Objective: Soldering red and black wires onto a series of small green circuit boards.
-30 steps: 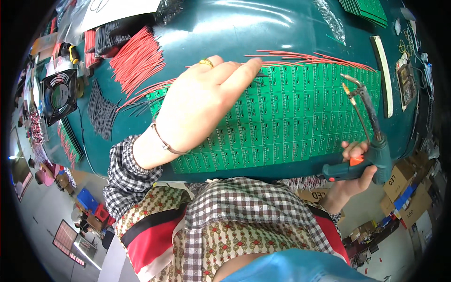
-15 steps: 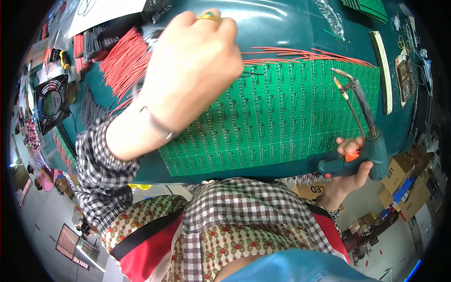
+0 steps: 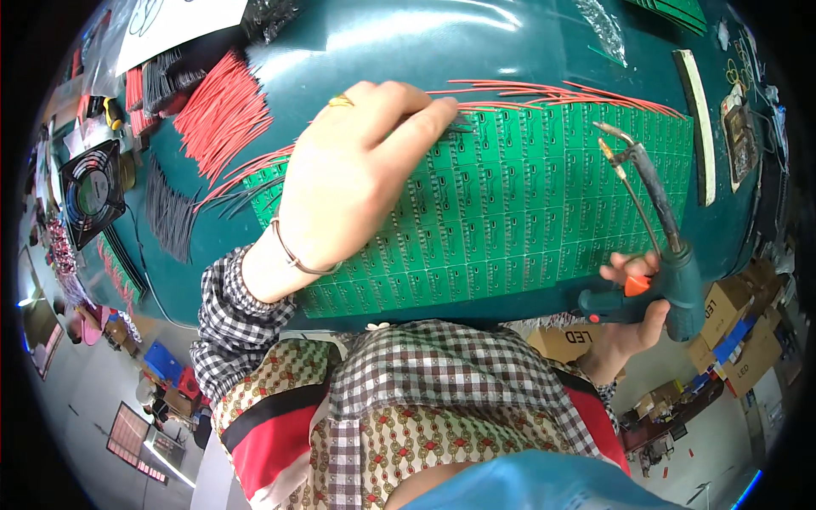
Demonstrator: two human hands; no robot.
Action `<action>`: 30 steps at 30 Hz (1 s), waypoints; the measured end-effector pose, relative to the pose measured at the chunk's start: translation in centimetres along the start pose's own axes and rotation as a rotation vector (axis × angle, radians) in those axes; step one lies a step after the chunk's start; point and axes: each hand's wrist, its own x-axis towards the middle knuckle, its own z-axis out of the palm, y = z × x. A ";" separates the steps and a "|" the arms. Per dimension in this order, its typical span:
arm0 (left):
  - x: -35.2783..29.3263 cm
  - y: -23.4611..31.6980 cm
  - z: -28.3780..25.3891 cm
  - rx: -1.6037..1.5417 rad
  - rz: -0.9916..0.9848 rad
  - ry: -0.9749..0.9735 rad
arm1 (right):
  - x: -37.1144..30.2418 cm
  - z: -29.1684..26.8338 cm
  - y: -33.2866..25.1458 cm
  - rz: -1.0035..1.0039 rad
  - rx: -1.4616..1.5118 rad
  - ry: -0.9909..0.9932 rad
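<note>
A large panel of green circuit boards (image 3: 476, 212) lies across the table in front of me. My left hand (image 3: 365, 161) is over its far left part, thumb and fingers closed in a pinch at the far edge. Dark wire ends show beside the fingertips, but what the pinch holds is hidden. Red wires (image 3: 544, 93) lie along the panel's far edge. In my right hand (image 3: 633, 327) is a green soldering gun (image 3: 680, 293) with an orange trigger. Its metal tip (image 3: 612, 132) and thin solder feed tube (image 3: 625, 174) are above the panel's right part, apart from my left hand.
At the left lie a heap of red wires (image 3: 223, 115), a bundle of black wires (image 3: 168, 208) and a black fan (image 3: 92, 191). A pale strip (image 3: 695, 127) and a worn metal holder (image 3: 739, 136) are on the right. More green boards (image 3: 676, 10) sit at the far right.
My left hand has come nearer and lower, from beyond the panel's far edge to that edge, its fingers going from a fist-like curl to a pinch. The soldering gun has barely moved.
</note>
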 end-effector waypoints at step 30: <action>0.5 0.8 3.8 -0.165 0.091 0.092 | -1.1 4.8 -0.6 0.152 -0.346 0.010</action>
